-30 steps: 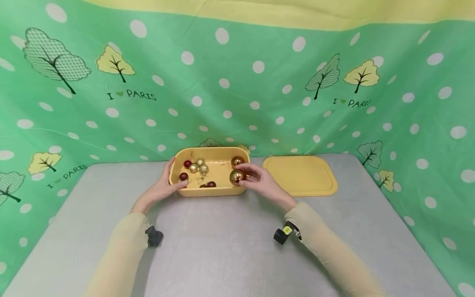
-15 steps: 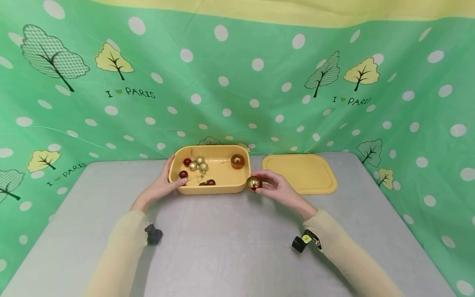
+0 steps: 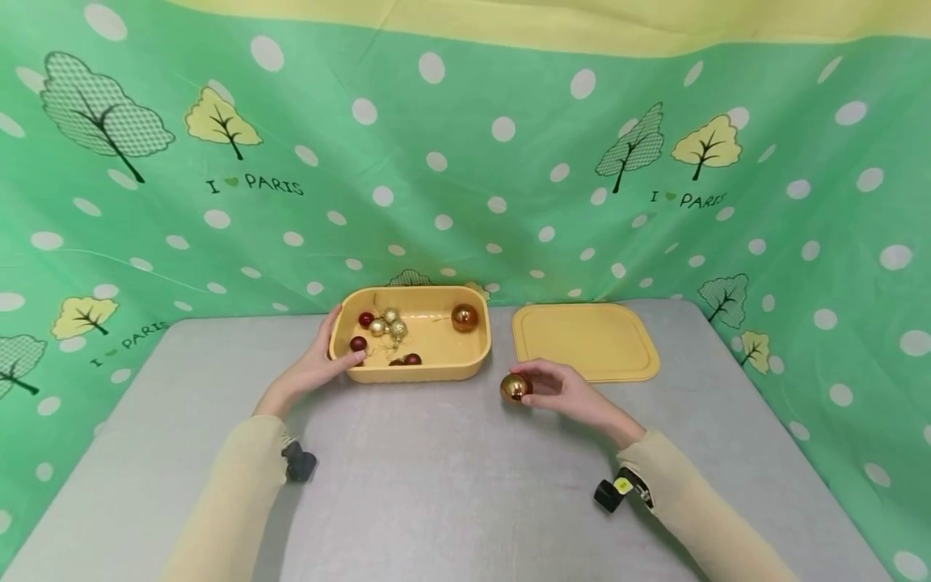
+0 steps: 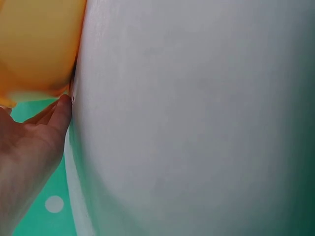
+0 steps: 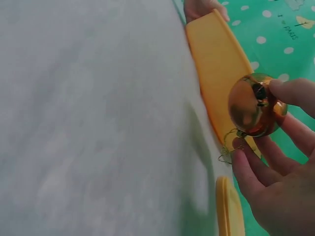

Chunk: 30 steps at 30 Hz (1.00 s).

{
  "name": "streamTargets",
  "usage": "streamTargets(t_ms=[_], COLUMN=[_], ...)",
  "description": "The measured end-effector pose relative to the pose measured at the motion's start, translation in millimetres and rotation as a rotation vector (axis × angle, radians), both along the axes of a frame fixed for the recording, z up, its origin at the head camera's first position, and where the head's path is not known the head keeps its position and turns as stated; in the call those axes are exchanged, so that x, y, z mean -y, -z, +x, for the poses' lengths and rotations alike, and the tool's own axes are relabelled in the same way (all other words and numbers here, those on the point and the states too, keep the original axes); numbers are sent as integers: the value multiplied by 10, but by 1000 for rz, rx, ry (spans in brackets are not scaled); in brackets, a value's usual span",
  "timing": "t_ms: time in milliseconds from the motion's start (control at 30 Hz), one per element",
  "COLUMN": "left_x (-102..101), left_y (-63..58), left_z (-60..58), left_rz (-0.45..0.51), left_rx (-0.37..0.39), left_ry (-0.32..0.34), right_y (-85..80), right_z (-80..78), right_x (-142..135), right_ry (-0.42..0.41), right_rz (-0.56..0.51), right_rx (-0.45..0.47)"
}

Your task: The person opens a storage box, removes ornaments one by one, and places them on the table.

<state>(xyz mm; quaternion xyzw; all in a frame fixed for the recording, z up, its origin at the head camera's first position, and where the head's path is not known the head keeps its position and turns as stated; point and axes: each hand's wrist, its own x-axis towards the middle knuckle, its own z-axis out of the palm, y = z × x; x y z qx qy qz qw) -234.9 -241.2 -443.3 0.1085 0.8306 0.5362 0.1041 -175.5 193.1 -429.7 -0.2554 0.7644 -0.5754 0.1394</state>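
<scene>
1. In the centre of the head view, an uncovered yellow box [image 3: 418, 373] is set on the grey worktop [image 3: 422, 485].
2. In its left half, small gold baubles [image 3: 377, 327] are clustered, with dark red baubles [image 3: 366, 320] lying around them; those along the near wall are partly hidden by it, so no sure count can be given.
3. In its right end, a large gold bauble [image 3: 465, 318] is contained.
4. Right of the box and outside it, a copper-gold bauble [image 3: 515, 389] is pinched between the curled fingers and thumb of the right hand [image 3: 563, 394]; a thin gold cord [image 5: 225, 148] is seen hanging from it.
5. The box's left end is gripped by the left hand [image 3: 313, 372], its thumb laid over the near rim, its fingers mostly hidden behind the wall.
6. At right, a yellow lid [image 3: 586, 343] is laid flat, slightly overlapped by the right hand.
7. In the left wrist view, the box is cut off at upper left and its contents cannot be seen.
</scene>
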Motion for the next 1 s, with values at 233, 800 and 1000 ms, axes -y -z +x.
streamTargets(t_ms=[233, 800, 1000], left_x=[-1, -4, -3], left_y=[-40, -118, -113], left_z=[31, -4, -34], left_rz=[-43, -95, -93], left_rx=[-11, -5, -29], left_ry=[8, 32, 52], right_y=[55, 89, 71], right_z=[55, 168, 161], right_x=[-131, -207, -215], right_ry=[-45, -49, -51], right_rz=[141, 214, 209], right_rx=[-54, -68, -80])
